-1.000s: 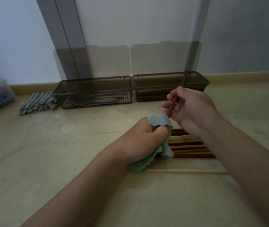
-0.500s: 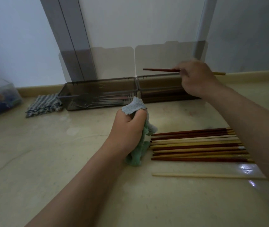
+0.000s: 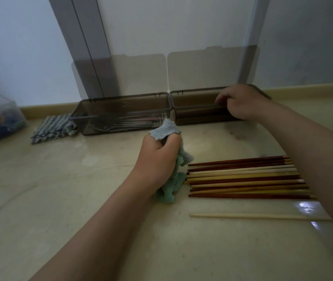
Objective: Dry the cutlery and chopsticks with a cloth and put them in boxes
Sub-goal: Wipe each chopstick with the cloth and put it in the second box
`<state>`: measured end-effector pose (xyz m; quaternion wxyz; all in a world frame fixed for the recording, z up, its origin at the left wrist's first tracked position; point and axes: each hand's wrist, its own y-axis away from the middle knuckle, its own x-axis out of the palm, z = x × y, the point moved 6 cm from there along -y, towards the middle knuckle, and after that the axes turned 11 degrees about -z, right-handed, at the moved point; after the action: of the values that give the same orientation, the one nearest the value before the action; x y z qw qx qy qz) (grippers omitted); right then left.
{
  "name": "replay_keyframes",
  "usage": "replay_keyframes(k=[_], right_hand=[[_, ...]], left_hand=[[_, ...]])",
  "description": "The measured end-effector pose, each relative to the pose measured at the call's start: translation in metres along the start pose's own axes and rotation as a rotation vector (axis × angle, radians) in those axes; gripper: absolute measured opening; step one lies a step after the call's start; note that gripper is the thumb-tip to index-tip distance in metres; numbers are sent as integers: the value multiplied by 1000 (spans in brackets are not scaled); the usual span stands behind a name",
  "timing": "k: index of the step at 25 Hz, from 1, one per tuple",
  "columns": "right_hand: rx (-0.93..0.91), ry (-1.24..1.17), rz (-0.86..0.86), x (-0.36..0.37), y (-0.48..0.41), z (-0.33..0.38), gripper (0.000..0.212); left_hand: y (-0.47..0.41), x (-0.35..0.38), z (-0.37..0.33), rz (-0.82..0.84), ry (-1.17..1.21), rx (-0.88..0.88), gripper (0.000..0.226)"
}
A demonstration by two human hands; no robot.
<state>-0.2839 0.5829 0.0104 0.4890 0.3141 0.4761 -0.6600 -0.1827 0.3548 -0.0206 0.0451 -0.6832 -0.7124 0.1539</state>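
Over the right-hand box [image 3: 198, 116], the fingers [image 3: 223, 97] of your right hand [image 3: 242, 104] are curled down past the rim. I cannot tell whether they hold a chopstick, as a dark stick would be lost against the dark plastic. Your left hand [image 3: 159, 159] has its fingers wrapped tight round the blue-green cloth [image 3: 170, 185], which is soft and limp, with one corner poking up above the fist and the rest trailing onto the table [image 3: 60, 199]. Just beside that cloth lie the chopsticks [image 3: 242, 177], a row of dark red and pale ones touching side by side, with one pale chopstick [image 3: 252, 216] apart, nearer you. They look light, thin and stiff, and likely slick, since the table shines wet beside them. You would do best to pinch one firmly near the end on your right and draw its length through the cloth. Farther back, the left-hand box [image 3: 121, 97] holds metal cutlery [image 3: 121, 124], and a checked cloth [image 3: 52, 127] lies beside it.
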Motion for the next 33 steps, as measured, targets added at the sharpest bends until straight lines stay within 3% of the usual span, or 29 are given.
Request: replay_keyframes(k=[5,7,10,13,19,25,28,33], right_hand=[[-6,-279,-201,-41,34,5,34],[-72,-333,-80,-45,68,16,25],[-167,-112,170,-18,104,19,18],[-207,30,267,2,110,14,10],[-171,47,367,11,118,17,11],[-219,-307,21,-21,120,47,11],[-324,-359,22,-15,129,67,7],[-320,-398,27,-7,133,73,7]], left_hand=[[1,0,-1,-1,-6,-7,19],[2,0,-3,11,-11,-2,18],[4,0,-3,11,-22,-3,19],[3,-1,-2,-3,-37,-1,19],[1,0,2,-19,-79,-16,24],[4,-5,0,-128,16,-95,28],[7,-8,-1,-193,40,-159,23],[10,-13,-3,-324,105,-213,24]])
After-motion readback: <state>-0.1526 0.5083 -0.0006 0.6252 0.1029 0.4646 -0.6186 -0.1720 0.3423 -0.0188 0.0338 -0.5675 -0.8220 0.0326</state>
